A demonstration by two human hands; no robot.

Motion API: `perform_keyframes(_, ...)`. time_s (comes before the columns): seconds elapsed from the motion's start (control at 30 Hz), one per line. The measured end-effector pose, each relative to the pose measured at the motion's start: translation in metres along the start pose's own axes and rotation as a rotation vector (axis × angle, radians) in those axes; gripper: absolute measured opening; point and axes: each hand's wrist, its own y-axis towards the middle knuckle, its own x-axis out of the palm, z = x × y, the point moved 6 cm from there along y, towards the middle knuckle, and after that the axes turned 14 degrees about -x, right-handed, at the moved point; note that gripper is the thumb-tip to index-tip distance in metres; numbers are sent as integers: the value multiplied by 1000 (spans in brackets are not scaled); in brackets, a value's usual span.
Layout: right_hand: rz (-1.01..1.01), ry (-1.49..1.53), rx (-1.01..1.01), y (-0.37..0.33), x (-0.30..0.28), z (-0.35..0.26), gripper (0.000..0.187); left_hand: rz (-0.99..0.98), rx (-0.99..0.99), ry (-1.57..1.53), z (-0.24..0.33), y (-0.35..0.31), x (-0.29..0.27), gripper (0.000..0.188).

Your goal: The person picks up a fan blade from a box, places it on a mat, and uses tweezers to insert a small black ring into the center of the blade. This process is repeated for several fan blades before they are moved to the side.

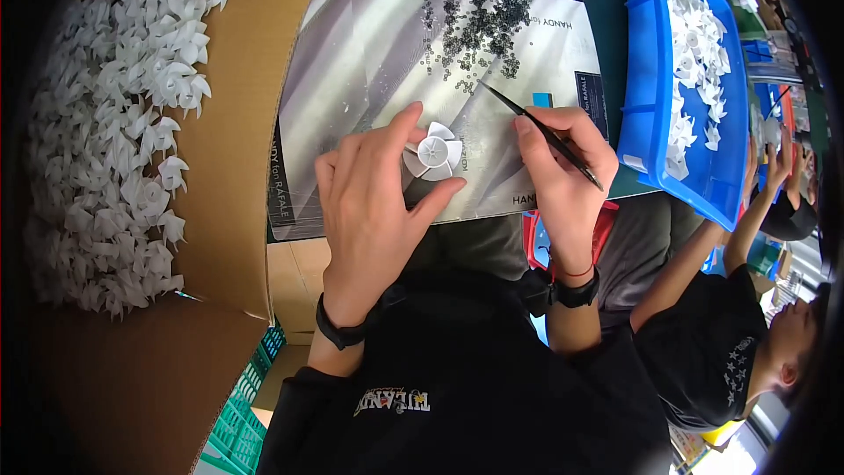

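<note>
Fan wheel point(432, 152) on the near half of the printed sheet point(378, 62), tweezers point(514, 105) in the grip of the right hand point(570, 163).
With the left hand point(374, 180), spreads thumb and index finger around the fan wheel, cannot tell whether touching; with the right, pinches the tweezers, tip toward small dark rings point(479, 22) on the sheet's far half. Left of the sheet, a cardboard box point(236, 79) of white bladed pieces point(132, 167); right of it, a blue tray point(643, 70) of more.
</note>
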Motion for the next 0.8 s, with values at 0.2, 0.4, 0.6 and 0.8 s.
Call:
perform_keyframes(0.2, -28, -49, -4, 1, 1, 1, 11, 27, 29, 5, -2, -1, 1, 74)
perform_keyframes(0.4, -38, -50, 0, 1, 4, -2, 11, 31, 37, 34, -2, -3, 1, 79)
perform_keyframes(0.6, -125, 161, -57, -22, -1, -11, 11, 79, 37, 21, -4, -3, 2, 74)
perform_keyframes(0.8, -299, 184, -140, -29, 7, -17, 16, 81, 28, 50, -4, -2, 2, 75)
